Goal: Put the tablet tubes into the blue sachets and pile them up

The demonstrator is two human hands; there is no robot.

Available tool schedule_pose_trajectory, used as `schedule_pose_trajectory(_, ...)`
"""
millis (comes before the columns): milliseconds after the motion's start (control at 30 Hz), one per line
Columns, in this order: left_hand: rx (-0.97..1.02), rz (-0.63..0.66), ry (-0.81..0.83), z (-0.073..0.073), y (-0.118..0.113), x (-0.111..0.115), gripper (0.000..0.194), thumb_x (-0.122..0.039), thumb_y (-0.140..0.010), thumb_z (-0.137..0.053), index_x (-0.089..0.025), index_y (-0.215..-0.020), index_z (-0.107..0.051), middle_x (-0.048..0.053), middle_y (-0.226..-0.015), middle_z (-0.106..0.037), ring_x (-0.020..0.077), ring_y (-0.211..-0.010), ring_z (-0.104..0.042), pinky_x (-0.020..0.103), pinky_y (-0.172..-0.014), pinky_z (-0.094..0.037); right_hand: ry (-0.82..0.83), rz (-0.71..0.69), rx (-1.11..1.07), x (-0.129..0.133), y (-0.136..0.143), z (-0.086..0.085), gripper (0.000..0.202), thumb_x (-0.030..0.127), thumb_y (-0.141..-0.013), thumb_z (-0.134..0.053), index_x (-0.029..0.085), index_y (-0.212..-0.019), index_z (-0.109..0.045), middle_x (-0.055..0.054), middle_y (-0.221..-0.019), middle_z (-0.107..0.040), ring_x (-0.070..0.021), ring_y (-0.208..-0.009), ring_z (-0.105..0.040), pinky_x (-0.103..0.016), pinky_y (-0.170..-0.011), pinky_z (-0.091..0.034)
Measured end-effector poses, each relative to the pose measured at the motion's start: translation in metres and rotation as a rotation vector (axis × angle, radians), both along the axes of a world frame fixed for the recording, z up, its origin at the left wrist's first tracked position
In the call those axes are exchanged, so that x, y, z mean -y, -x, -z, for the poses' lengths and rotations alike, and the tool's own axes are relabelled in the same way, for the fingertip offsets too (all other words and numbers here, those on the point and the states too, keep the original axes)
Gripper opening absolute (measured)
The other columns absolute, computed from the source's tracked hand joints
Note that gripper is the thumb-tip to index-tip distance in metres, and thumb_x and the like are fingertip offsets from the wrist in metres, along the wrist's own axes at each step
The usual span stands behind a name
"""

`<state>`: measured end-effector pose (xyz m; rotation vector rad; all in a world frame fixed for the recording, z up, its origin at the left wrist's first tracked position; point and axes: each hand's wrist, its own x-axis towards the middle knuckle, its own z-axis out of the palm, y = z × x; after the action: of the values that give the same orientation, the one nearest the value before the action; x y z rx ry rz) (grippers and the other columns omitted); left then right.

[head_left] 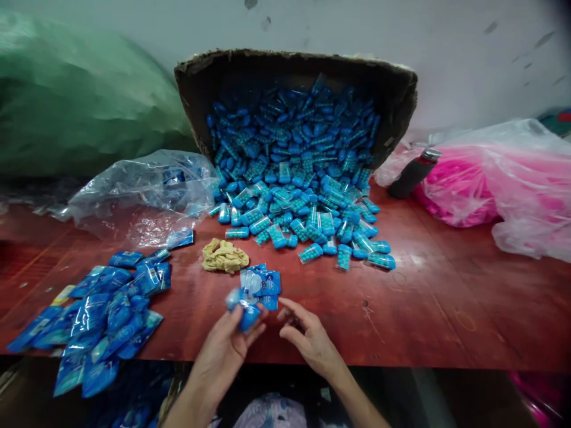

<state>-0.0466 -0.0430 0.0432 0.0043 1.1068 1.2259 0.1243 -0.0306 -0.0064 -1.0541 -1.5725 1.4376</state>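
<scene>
My left hand (227, 336) is closed on a blurred small blue-capped container (248, 316), held just above the front of the table. My right hand (307, 336) is open beside it, thumb and fingers apart, holding nothing. Just beyond both hands, several flat blue printed packets (267, 282) overlap on the tabletop. A heap of clear containers (289, 196) with blue caps and teal beads spills toward me from a cardboard box (191, 101) lying on its side. To the left lies a pile of glossy blue pouches (111, 303), some hanging over the front edge.
A crumpled yellow cloth-like bundle (225, 256) lies near the packets. Behind the pouches is a clear plastic bag (147, 190), with a large green sack (84, 95) farther back. A dark bottle (413, 174) and bags of pink items (464, 184) stand right on the red table (423, 297).
</scene>
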Motion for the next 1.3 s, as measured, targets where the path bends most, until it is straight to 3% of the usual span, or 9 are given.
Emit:
schedule_pose_trajectory(100,-0.046,-0.413,0.014,-0.011,0.038,-0.005,0.031,-0.031,-0.086,-0.035,-0.015,-0.081,-0.061,0.007,-0.078,-0.070,0.0224,-0.087,-0.064,0.034,-0.071,-0.054,-0.147,0.088,0.221,-0.009,0.000,-0.006,0.026,0.020,-0.082,-0.052,0.022,-0.108,-0.057,-0.001,-0.083,-0.057,-0.0131,-0.071,-0.052,-0.025,-0.069,-0.044)
schedule_pose_trajectory(233,-0.040,-0.580,0.023,-0.011,0.069,-0.001,0.049,-0.039,-0.087,-0.022,-0.006,-0.094,-0.058,0.015,-0.086,-0.068,0.0215,-0.091,-0.063,0.030,-0.065,-0.055,-0.369,0.107,0.562,-0.031,0.013,-0.011,0.031,0.022,-0.082,-0.054,0.024,-0.113,-0.054,-0.004,-0.093,-0.057,-0.0178,-0.083,-0.052,-0.028,-0.074,-0.042)
schedule_pose_trajectory(367,0.037,-0.371,0.078,0.009,0.046,0.004,0.028,-0.023,-0.086,-0.035,-0.013,-0.077,-0.059,0.005,-0.062,-0.066,0.0199,-0.075,-0.067,0.033,-0.065,-0.054,-0.452,0.153,0.933,-0.054,0.032,-0.007,0.028,0.027,-0.080,-0.058,0.028,-0.108,-0.057,-0.006,-0.093,-0.058,-0.0222,-0.086,-0.050,-0.032,-0.069,-0.038)
schedule_pose_trajectory(500,-0.019,-0.067,0.037,0.026,0.007,-0.001,0.010,-0.017,-0.079,-0.049,-0.013,-0.078,-0.058,0.002,-0.053,-0.064,0.0194,-0.066,-0.067,0.032,-0.065,-0.052,-0.461,0.178,1.042,-0.061,0.039,0.000,0.013,0.025,-0.085,-0.052,0.026,-0.084,-0.064,-0.005,-0.083,-0.058,-0.0214,-0.082,-0.049,-0.032,-0.067,-0.033)
schedule_pose_trajectory(700,-0.324,-0.016,-0.071,0.038,-0.004,-0.017,0.017,-0.022,-0.072,-0.060,-0.013,-0.085,-0.054,0.000,-0.057,-0.063,0.0115,-0.047,-0.060,0.020,-0.046,-0.046,-0.502,0.183,1.023,-0.059,0.038,-0.004,0.025,0.032,-0.079,-0.060,0.028,-0.104,-0.058,-0.004,-0.093,-0.058,-0.0216,-0.085,-0.048,-0.031,-0.067,-0.032)
schedule_pose_trajectory(933,-0.390,0.038,-0.020,0.039,-0.001,-0.021,0.019,-0.022,-0.068,-0.064,-0.015,-0.081,-0.051,0.000,-0.061,-0.061,0.0106,-0.042,-0.057,0.021,-0.039,-0.044,-0.552,0.151,1.020,-0.062,0.046,-0.002,0.012,0.023,-0.084,-0.053,0.024,-0.078,-0.063,-0.003,-0.078,-0.060,-0.0187,-0.077,-0.048,-0.030,-0.065,-0.029)
schedule_pose_trajectory(1067,-0.476,-0.038,-0.043,0.037,-0.005,-0.016,0.032,-0.024,-0.060,-0.071,-0.016,-0.085,-0.053,-0.002,-0.062,-0.060,0.0077,-0.041,-0.053,0.017,-0.036,-0.039,-0.599,0.178,0.919,-0.045,0.043,-0.014,0.012,0.024,-0.084,-0.053,0.025,-0.083,-0.065,-0.003,-0.082,-0.061,-0.0184,-0.078,-0.048,-0.031,-0.067,-0.029)
schedule_pose_trajectory(1167,-0.442,0.044,-0.089,0.035,-0.007,-0.013,0.032,-0.027,-0.057,-0.073,-0.013,-0.082,-0.059,0.001,-0.065,-0.063,0.0085,-0.048,-0.054,0.018,-0.040,-0.039,-0.611,0.150,0.744,-0.030,0.043,-0.022,0.016,0.023,-0.086,-0.050,0.027,-0.088,-0.065,-0.004,-0.087,-0.062,-0.0188,-0.080,-0.048,-0.032,-0.071,-0.032)
schedule_pose_trajectory(1300,-0.393,0.070,-0.119,0.032,-0.008,-0.013,0.024,-0.033,-0.062,-0.069,-0.013,-0.074,-0.063,0.001,-0.063,-0.064,0.0102,-0.053,-0.055,0.020,-0.047,-0.041,-0.311,0.203,0.332,-0.026,0.042,-0.018,0.039,0.023,-0.076,-0.060,0.024,-0.115,-0.054,-0.006,-0.104,-0.058,-0.0194,-0.088,-0.051,-0.032,-0.077,-0.039)
